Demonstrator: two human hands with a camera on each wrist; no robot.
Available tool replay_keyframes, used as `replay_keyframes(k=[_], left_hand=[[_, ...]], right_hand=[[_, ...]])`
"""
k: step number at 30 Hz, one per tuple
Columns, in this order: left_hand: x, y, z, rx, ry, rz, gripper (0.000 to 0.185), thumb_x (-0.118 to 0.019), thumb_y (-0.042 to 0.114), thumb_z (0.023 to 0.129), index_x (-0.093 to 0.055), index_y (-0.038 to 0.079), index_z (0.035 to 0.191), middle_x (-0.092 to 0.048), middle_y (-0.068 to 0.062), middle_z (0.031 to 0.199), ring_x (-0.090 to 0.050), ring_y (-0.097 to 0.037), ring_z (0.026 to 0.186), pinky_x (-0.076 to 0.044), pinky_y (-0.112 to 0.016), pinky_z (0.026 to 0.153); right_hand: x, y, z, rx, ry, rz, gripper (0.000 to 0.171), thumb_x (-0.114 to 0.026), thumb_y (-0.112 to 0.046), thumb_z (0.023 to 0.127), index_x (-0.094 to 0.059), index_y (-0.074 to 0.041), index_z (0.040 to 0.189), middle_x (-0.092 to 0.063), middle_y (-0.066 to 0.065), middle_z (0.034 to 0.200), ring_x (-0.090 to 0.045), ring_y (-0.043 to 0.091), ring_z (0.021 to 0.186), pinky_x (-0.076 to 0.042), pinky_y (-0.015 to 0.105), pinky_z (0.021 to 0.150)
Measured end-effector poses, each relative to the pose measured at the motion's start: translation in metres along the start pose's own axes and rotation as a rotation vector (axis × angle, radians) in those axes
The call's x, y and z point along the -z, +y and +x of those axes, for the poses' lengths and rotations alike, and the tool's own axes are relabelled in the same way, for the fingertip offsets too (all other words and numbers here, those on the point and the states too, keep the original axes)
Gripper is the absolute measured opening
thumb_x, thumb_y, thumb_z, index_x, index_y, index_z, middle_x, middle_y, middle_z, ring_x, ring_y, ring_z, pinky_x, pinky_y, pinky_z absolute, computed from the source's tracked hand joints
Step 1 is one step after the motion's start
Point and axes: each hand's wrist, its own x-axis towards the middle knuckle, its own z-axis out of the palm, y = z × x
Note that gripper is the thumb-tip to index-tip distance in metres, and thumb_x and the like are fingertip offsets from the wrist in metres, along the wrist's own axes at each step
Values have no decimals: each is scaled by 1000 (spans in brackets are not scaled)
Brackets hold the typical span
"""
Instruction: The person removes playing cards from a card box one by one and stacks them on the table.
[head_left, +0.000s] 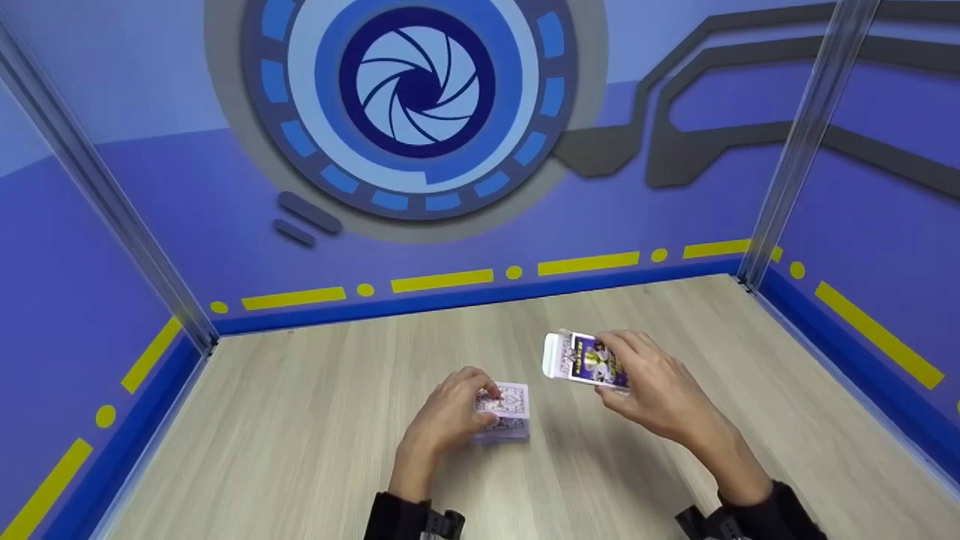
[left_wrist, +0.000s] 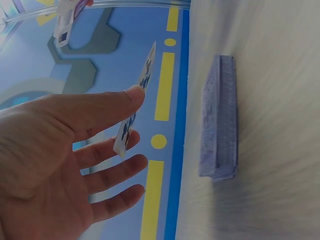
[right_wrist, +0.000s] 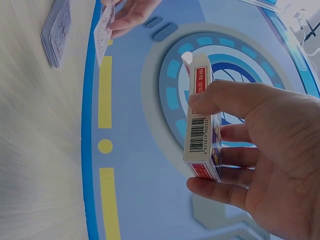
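My left hand (head_left: 448,409) pinches a playing card (head_left: 511,397) between thumb and fingers, its patterned back upward in the head view. In the left wrist view the card (left_wrist: 131,120) is held tilted, with dark printed marks on its face. Apart from it and below, a deck of cards (left_wrist: 220,120) lies stacked on the table. Over at the right, my right hand (head_left: 664,382) grips a card box (head_left: 598,364) above the table, thumb on one side and fingers on the other. The box's white flap (head_left: 552,355) stands open toward the left. A barcode (right_wrist: 197,135) shows on its narrow side.
Beneath both hands is a pale wood-grain table (head_left: 315,420). A blue-purple printed back wall (head_left: 450,300) with yellow markings closes off the far edge, and side walls (head_left: 877,345) stand left and right. Metal posts (head_left: 810,142) mark the corners.
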Motion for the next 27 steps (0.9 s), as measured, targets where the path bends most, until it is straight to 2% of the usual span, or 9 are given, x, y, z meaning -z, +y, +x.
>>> replay_keyframes(k=[7,14,19,27], left_hand=[[-9,-5,1,-14,-34,18,25,-84,11,83,-73,10,105,-65,-1,118,-59,-21,114,-47,-43,102],[-14,-8,0,13,-77,19,24,-82,8,80,-74,11,103,-66,-3,120,-59,-25,117,-46,-46,103],[-19,-12,0,30,-82,37,27,-83,10,78,-74,10,104,-66,-5,121,-59,-26,117,-46,-47,103],[-25,-14,-1,43,-71,72,28,-87,13,77,-75,10,103,-67,-3,112,-60,-21,104,-49,-44,94]], right_hand=[[-1,-1,0,-12,-12,4,66,-87,-16,79,-58,-3,137,-62,13,130,-59,24,108,-54,42,78],[-1,-3,0,-22,-31,6,66,-86,-16,80,-58,-3,138,-61,13,130,-59,24,108,-54,42,79],[0,-3,0,-25,-35,3,66,-86,-17,80,-58,-4,138,-61,13,131,-59,24,108,-54,41,78],[0,-3,0,-4,-19,1,65,-86,-16,79,-59,-4,137,-62,12,130,-59,24,108,-54,41,77]])
